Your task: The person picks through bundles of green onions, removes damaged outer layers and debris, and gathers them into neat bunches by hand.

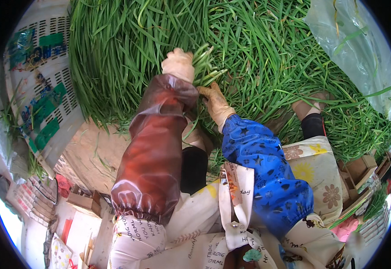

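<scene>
My left hand [178, 65], gloved and below a dark red sleeve cover, is closed around a small bunch of long green leafy stalks [202, 65], their pale ends pointing right. Just below those ends is my right hand [214, 102], in a tan glove with a blue patterned sleeve cover. Its thumb and fingers are slightly apart, and whether it pinches a blade is unclear. A thick pile of aligned green stalks [111, 50] lies under and left of my left hand. Looser, tangled green leaves [259, 67] spread to the right.
A white perforated plastic crate [59, 25] with green tape stands at the left. Clear plastic sheeting [360, 57] lies at the upper right. Cardboard [91, 148] covers part of the floor. Small wooden boxes [84, 201] sit at lower left, with others at lower right.
</scene>
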